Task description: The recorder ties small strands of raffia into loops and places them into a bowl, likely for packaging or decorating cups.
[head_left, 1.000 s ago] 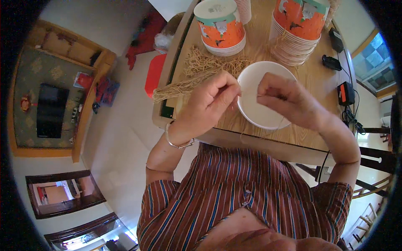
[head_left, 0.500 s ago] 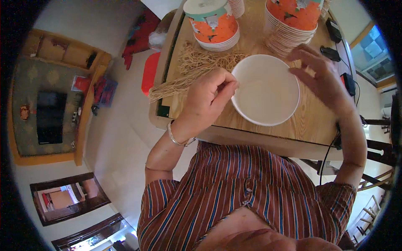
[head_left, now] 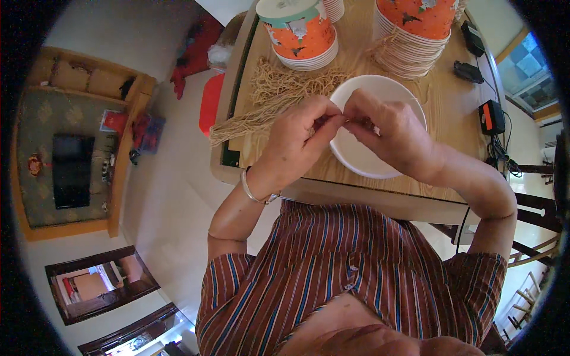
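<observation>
My left hand and right hand are pinching closed, tips meeting over the white bowl, probably working unseen fibre, next needing steadiness.

Wooden table, white bowl, twine, tubs

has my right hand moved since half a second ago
Yes, the right hand went left across the white bowl, from its right rim toward its left.

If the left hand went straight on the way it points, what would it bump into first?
Probably the right hand: the left hand seems to meet it, fingertip to fingertip, over the white bowl, though depth makes contact hard to confirm.
</observation>
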Action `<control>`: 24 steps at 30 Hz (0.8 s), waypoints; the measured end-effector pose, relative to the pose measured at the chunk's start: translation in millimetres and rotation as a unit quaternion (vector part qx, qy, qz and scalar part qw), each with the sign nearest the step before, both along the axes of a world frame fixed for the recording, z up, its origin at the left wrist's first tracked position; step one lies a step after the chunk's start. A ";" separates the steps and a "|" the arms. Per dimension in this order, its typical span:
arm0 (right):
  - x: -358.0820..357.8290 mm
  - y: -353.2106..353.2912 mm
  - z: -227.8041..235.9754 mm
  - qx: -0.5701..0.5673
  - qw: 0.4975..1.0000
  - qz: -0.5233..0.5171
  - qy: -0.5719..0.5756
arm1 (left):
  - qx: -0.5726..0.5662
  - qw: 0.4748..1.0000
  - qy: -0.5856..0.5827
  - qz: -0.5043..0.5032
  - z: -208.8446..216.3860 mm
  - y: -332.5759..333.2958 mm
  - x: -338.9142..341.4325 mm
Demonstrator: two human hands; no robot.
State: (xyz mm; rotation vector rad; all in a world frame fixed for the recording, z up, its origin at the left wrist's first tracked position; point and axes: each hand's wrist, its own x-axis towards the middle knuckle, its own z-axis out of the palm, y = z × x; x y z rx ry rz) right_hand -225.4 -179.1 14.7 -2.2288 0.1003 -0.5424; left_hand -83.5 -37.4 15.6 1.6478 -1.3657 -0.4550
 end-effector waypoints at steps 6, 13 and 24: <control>0.7 -2.7 0.0 -0.101 0.994 -0.006 -0.037 | 0.016 0.999 0.041 0.000 1.0 -0.5 3.9; -2.0 -4.2 4.3 -0.025 0.999 0.027 0.039 | 0.011 0.996 0.083 -0.020 0.9 1.4 8.8; -1.6 -3.5 -5.0 -0.116 0.990 -0.025 0.075 | -0.075 0.991 -0.108 0.018 -4.8 -2.6 9.6</control>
